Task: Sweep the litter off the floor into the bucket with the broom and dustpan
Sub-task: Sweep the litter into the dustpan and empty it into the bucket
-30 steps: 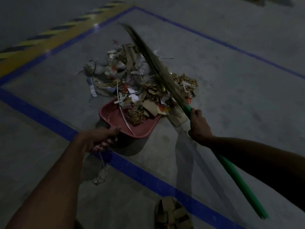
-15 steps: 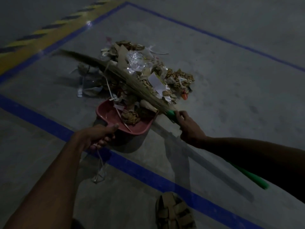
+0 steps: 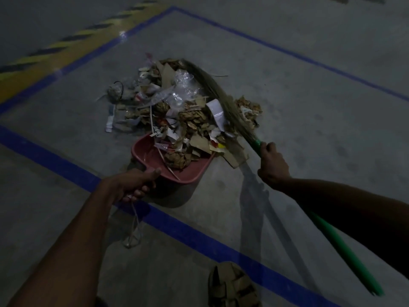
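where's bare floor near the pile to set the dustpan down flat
Bare concrete lies right of the litter and broom, out to the far blue line. Another bare strip lies left of the dustpan, before the near blue line. Crowded ahead of the pan.

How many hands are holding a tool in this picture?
2. The left hand grips the dustpan handle; the right hand grips the broom by its green handle.

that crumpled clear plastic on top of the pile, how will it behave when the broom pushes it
The clear plastic looks thin and crumpled, so it will probably be very light and floppy. It sits high on the litter pile, so the broom may make it slide or spring aside rather than drop into the dustpan.
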Demonstrator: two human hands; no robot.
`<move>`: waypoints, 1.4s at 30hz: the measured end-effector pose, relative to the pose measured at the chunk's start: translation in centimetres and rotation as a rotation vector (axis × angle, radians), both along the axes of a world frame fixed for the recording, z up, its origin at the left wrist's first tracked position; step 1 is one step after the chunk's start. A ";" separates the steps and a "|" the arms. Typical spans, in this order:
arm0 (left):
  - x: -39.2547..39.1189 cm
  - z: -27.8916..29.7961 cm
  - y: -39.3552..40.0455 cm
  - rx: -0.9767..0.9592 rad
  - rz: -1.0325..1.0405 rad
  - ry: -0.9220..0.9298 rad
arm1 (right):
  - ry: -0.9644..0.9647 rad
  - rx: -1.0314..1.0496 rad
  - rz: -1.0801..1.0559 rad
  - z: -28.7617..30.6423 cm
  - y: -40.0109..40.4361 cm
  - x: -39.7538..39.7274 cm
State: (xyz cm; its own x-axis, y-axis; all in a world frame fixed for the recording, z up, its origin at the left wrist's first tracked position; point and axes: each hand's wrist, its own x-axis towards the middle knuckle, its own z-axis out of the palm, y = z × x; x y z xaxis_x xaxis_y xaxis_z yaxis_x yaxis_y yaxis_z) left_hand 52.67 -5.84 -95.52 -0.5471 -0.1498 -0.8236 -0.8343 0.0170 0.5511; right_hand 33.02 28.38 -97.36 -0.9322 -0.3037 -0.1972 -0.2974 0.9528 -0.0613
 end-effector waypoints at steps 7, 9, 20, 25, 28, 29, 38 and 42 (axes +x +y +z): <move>-0.4 -0.4 -0.1 0.019 -0.003 0.023 | -0.098 -0.123 0.165 -1.2 -0.3 2.3; -0.4 -0.5 -0.2 0.016 -0.013 0.022 | -0.122 -0.167 0.185 -1.6 0.0 2.9; -0.6 -0.4 -0.2 0.013 -0.027 0.071 | 0.005 -0.254 -0.044 -1.4 -0.7 3.8; -0.5 -1.0 -0.6 -0.027 -0.046 0.063 | -0.043 -0.162 -0.146 -0.7 -0.5 2.3; -0.6 -1.2 -0.7 -0.024 -0.055 0.074 | -0.117 -0.150 -0.042 -0.5 -0.1 1.7; -0.6 -1.3 -0.7 -0.026 -0.055 0.073 | -0.135 -0.148 0.000 -0.4 0.1 1.4; -0.6 -1.7 -0.9 0.007 -0.041 0.097 | -0.186 -0.133 0.161 -0.6 1.7 1.2; -0.7 -1.9 -1.0 -0.003 -0.040 0.110 | -0.181 -0.145 0.265 -1.5 2.1 2.5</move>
